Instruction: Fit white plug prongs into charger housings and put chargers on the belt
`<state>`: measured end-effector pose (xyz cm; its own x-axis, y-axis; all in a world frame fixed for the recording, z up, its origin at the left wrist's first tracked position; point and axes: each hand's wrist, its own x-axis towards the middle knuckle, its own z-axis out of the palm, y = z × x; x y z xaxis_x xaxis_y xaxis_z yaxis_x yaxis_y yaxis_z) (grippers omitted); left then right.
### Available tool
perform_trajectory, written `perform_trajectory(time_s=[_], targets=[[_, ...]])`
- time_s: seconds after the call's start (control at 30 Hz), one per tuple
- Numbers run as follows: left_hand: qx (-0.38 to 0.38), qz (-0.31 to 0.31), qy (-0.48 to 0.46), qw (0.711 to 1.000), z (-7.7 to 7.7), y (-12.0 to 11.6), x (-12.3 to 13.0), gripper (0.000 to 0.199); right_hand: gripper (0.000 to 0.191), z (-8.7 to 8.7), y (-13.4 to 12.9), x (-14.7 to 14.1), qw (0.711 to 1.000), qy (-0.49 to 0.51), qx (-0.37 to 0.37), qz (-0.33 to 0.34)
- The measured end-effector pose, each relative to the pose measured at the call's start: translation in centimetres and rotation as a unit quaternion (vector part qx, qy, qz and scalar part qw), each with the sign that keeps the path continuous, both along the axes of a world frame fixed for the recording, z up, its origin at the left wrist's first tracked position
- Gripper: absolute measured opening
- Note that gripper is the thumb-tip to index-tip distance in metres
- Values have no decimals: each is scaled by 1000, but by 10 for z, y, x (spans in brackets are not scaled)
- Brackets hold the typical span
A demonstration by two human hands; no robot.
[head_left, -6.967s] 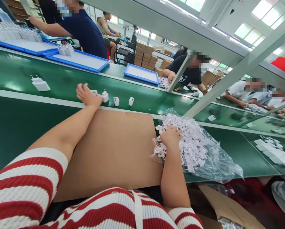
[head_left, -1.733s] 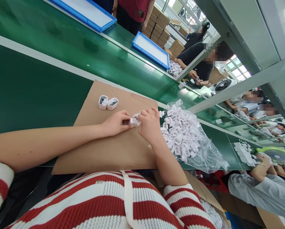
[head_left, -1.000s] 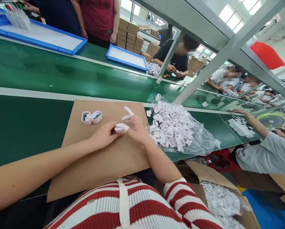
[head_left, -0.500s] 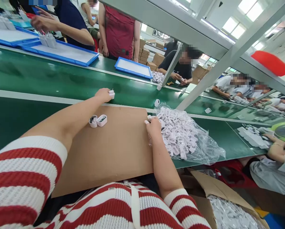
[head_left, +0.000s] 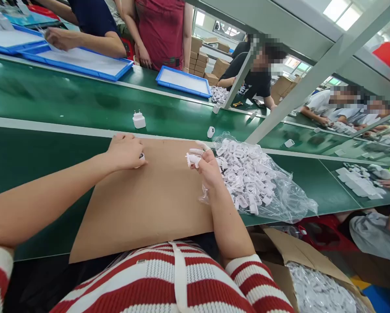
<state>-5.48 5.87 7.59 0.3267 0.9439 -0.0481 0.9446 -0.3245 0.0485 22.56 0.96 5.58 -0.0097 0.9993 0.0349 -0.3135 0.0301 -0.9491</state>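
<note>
My left hand (head_left: pixel 125 152) is curled around white charger housings at the upper left of the cardboard sheet (head_left: pixel 169 191). Only the rim of one housing (head_left: pixel 142 159) shows past its fingers. Between the fingertips of my right hand (head_left: pixel 210 167) is a small white plastic plug part (head_left: pixel 191 160), above the right side of the cardboard. White coverings wrap some of that hand's fingers. A white charger with two pins (head_left: pixel 139 120) stands on the green belt beyond my left hand. Just right of my right hand, many white plastic parts (head_left: pixel 243 174) lie heaped on clear plastic.
A metal post (head_left: pixel 289 91) slants up behind the heap. Farther along the belt are white housings (head_left: pixel 211 132). Blue-rimmed trays (head_left: pixel 183 82) and co-workers line the far side. An open carton (head_left: pixel 280 261) of bagged white parts stands low at right.
My left hand has let go of the charger on the belt and come back to the housings on the cardboard. My right hand has lifted a plug part from the heap, moving slightly left.
</note>
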Motion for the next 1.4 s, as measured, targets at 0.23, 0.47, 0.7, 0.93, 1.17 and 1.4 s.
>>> perform_trajectory(time_s=[0.23, 0.47, 0.7, 0.93, 1.17, 1.4], targets=[[46, -42, -46, 997, -14, -28, 27, 47, 29, 1, -7, -5, 998, -33, -16, 58], [73, 38, 18, 996, -12, -37, -9, 39, 42, -6, -8, -9, 992, -80, -29, 94], [24, -90, -121, 988, -31, -52, 32, 25, 30, -18, -10, -17, 969, -234, 75, 18], [-23, -68, -333, 940, -58, -61, 52, 44, 24, -14, -21, -20, 810, -520, 263, 66], [-27, -64, -372, 925, -66, -57, 52, 36, 30, -5, -26, -34, 699, -653, 281, 74], [-33, -74, -373, 924, -67, -56, 51, 37, 24, 7, -23, -42, 649, -711, 254, 95]])
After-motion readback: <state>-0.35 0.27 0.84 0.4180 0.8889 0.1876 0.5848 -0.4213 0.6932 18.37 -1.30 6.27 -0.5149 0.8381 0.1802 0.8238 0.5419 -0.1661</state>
